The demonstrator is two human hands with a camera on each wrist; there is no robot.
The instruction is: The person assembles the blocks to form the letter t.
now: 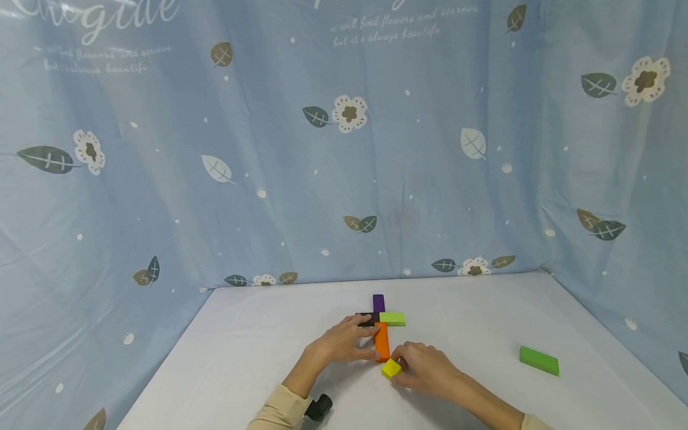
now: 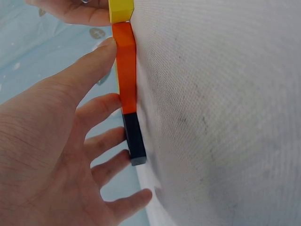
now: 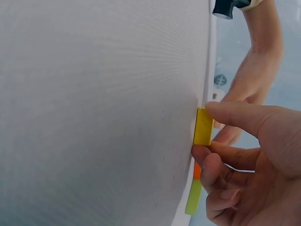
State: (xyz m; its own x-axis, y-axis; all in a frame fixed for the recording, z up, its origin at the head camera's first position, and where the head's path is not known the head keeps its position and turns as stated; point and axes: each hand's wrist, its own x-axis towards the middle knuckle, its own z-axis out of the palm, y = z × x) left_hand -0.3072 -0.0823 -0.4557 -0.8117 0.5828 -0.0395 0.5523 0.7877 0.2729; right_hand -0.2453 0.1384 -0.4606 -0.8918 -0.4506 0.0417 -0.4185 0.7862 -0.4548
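A bright yellow block (image 1: pixel 391 369) is pinched between the thumb and fingers of my right hand (image 1: pixel 427 367), close to the near end of an orange block (image 1: pixel 382 341). My left hand (image 1: pixel 343 342) lies along the orange block's left side, its thumb by the near end and its index finger by the far end. Other fingertips of that hand touch a black block (image 2: pixel 135 139). Beyond the orange block, a lime green block (image 1: pixel 392 319) extends to the right and the black one to the left. A purple block (image 1: pixel 378 303) points away at the far end.
Apart on the right of the white tabletop (image 1: pixel 242 340) lies a darker green block (image 1: pixel 539 361). A blue curtain (image 1: pixel 408 179) printed with leaves and flowers surrounds the table's back and sides. On my left wrist sits a small black device (image 1: pixel 320 407).
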